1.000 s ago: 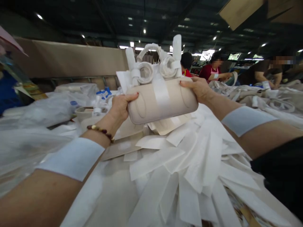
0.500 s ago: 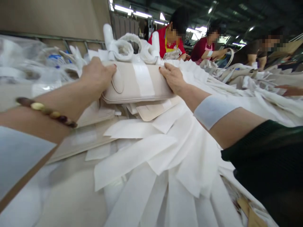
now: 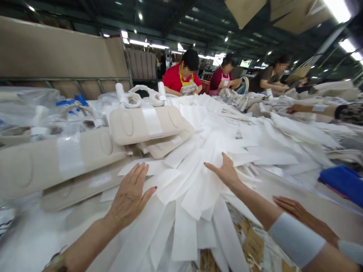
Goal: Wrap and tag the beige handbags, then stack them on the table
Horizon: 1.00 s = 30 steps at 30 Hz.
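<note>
My left hand (image 3: 131,195) lies flat and open on a fan of white fabric strips (image 3: 198,177), fingers stretched forward. To its right, my right hand (image 3: 225,172) is open too, fingers spread over the same strips. Neither hand holds anything. A beige handbag (image 3: 133,124), wrapped with a white band and with its handles rolled in white padding, rests on the pile beyond my hands, apart from both. A second beige bag (image 3: 42,162) lies nearer at the left.
Another person's hand (image 3: 295,209) rests on the table edge at lower right. A blue item (image 3: 342,181) lies at the right. Clear plastic bags (image 3: 34,105) pile up at far left. Three people work across the table, with more bags and strips in front of them.
Both hands have let go of the beige handbag, which now rests on the pile. They drew back toward me and now lie open on the white strips.
</note>
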Available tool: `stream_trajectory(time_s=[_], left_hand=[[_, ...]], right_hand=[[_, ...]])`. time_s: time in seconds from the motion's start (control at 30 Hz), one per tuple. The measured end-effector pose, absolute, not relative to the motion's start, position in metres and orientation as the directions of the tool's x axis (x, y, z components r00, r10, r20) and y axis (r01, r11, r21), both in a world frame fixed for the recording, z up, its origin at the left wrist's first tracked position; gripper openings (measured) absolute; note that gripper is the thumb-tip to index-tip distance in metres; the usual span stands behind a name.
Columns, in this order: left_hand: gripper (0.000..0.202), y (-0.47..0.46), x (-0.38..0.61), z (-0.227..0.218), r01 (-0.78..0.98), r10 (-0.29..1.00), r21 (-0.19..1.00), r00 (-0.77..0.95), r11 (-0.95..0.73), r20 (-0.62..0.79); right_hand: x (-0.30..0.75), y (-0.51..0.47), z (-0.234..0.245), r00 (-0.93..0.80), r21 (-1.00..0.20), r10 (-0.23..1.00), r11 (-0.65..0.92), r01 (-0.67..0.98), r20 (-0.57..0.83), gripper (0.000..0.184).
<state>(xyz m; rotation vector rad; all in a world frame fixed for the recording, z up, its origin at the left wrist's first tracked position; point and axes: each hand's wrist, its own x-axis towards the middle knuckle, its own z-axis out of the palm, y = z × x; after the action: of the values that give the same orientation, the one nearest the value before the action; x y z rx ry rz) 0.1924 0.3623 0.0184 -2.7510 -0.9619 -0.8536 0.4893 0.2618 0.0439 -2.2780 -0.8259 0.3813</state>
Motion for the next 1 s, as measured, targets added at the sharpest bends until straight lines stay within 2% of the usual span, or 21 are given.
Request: stream_trajectory(time_s=[0.1, 0.2, 0.33, 0.5, 0.67, 0.77, 0.9, 1.0], left_hand=[[0.07, 0.362, 0.217, -0.001, 0.789, 0.74, 0.1, 0.514, -0.606, 0.435], [0.066, 0.359, 0.248, 0.004, 0.86, 0.828, 0.071, 0.461, -0.506, 0.318], [0.063, 0.334, 0.275, 0.003, 0.856, 0.843, 0.009, 0.508, -0.517, 0.175], [0.059, 0.304, 0.294, -0.004, 0.822, 0.83, 0.123, 0.557, -0.555, 0.021], [0.061, 0.28, 0.309, 0.006, 0.757, 0.758, 0.21, 0.645, -0.619, -0.092], [0.068, 0.267, 0.307, 0.005, 0.708, 0.719, 0.206, 0.695, -0.676, -0.028], [0.066, 0.258, 0.289, -0.008, 0.623, 0.653, 0.2, 0.698, -0.756, 0.295], [0.063, 0.255, 0.272, -0.016, 0.555, 0.567, 0.177, 0.684, -0.813, 0.459]], right_hand=[[0.476, 0.261, 0.026, 0.776, -0.688, 0.622, -0.61, 0.393, -0.107, 0.114], [0.471, 0.259, 0.018, 0.782, -0.699, 0.609, -0.616, 0.363, -0.131, 0.118], [0.473, 0.242, 0.018, 0.793, -0.716, 0.595, -0.609, 0.342, -0.128, 0.115], [0.482, 0.209, 0.017, 0.82, -0.727, 0.556, -0.618, 0.3, -0.134, 0.108], [0.489, 0.181, 0.02, 0.835, -0.747, 0.536, -0.605, 0.276, -0.126, 0.099], [0.491, 0.164, 0.027, 0.838, -0.774, 0.535, -0.574, 0.267, -0.108, 0.097], [0.497, 0.13, 0.044, 0.844, -0.85, 0.535, -0.462, 0.252, -0.041, 0.09], [0.503, 0.094, 0.062, 0.861, -0.913, 0.508, -0.363, 0.185, -0.027, 0.082]])
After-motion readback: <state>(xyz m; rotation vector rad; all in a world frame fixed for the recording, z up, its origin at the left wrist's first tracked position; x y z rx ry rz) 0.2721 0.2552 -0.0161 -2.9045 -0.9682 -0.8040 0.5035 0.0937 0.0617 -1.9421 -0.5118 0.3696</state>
